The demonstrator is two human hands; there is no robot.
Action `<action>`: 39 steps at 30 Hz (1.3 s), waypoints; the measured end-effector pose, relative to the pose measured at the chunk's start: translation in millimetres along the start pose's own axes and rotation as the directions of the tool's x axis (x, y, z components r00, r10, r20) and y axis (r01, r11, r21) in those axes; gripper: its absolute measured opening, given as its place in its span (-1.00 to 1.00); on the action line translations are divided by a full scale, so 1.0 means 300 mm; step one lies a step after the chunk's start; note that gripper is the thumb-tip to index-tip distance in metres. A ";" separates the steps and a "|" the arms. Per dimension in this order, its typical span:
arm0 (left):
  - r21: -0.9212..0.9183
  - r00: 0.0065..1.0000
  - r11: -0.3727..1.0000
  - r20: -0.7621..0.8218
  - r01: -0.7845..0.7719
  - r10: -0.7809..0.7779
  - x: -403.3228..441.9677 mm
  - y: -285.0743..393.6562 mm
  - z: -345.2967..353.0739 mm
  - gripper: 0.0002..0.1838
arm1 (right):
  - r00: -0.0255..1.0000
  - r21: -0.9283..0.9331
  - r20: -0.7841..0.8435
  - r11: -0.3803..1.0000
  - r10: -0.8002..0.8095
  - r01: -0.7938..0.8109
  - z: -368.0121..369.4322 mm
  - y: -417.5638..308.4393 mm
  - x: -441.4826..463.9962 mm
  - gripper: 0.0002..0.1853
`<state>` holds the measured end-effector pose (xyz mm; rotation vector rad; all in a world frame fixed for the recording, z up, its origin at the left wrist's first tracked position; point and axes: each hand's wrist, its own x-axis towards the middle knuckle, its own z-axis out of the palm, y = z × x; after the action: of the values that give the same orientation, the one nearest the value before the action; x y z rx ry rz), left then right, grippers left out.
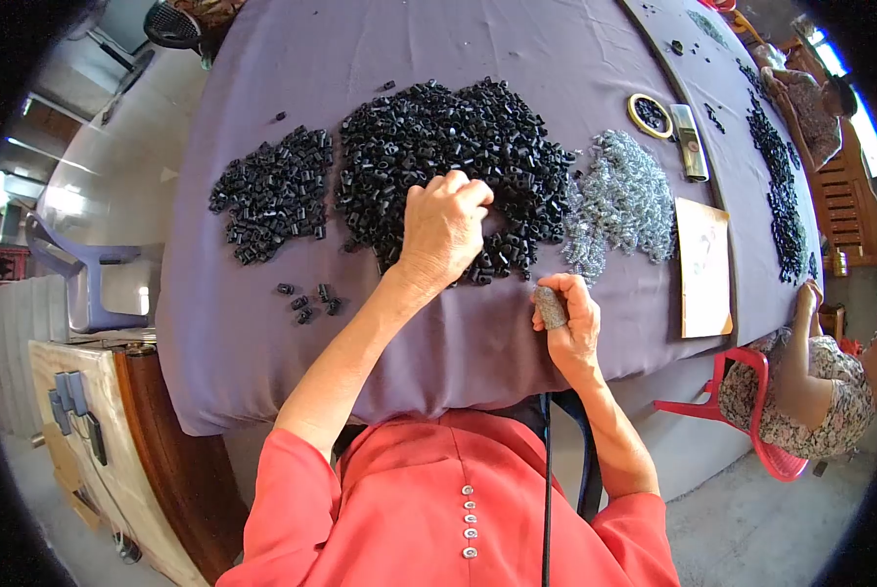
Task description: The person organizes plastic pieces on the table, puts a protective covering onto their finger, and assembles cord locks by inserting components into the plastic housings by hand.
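Note:
My left hand (pixel 445 230) is over the near edge of a big pile of small black plastic tube-like pieces (pixel 438 127). Its fingers curl down into the pile, and their tips are hidden. Near the table's front edge, my right hand (pixel 577 328) is closed in a pinch. A grey, rough-looking cover (pixel 550 307) sits at its thumb, apparently wrapped round it; anything between the fingertips is too small to make out. Just beyond that hand lies a heap of small shiny, silvery or clear pieces (pixel 624 196).
A smaller black heap (pixel 272 196) and several loose black pieces (pixel 306 303) lie at left. At right are a tape roll (pixel 650 115), a flat metallic-looking case (pixel 689 143) and a board (pixel 703 269). Another person (pixel 800 382) sits on a red chair (pixel 742 411) beside a long black heap (pixel 776 186).

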<state>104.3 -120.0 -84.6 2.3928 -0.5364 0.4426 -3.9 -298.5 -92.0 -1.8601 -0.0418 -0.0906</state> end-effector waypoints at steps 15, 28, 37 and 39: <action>0.154 0.998 0.986 0.003 -0.068 0.068 0.015 0.021 0.060 -0.92 | 1.000 -0.026 -0.008 1.000 0.008 -0.008 0.005 -0.004 0.001 -0.75; -0.059 0.987 0.995 0.130 -0.086 0.093 -0.026 0.042 -0.048 -0.91 | 1.000 -0.045 -0.023 0.999 0.008 -0.009 0.010 -0.008 0.000 -0.75; 0.060 0.991 0.991 0.062 -0.121 0.118 -0.056 0.017 -0.010 -0.92 | 1.000 -0.066 -0.020 0.998 -0.007 0.006 0.010 -0.003 0.000 -0.74; 0.021 0.995 0.995 0.004 -0.101 0.101 -0.042 0.006 -0.011 -0.93 | 1.000 -0.053 -0.022 0.999 -0.003 0.002 0.012 -0.009 0.000 -0.74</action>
<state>92.0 -115.6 -86.7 2.3942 -0.6595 0.4909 -3.9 -294.3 -90.5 -1.9115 -0.0271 -0.1148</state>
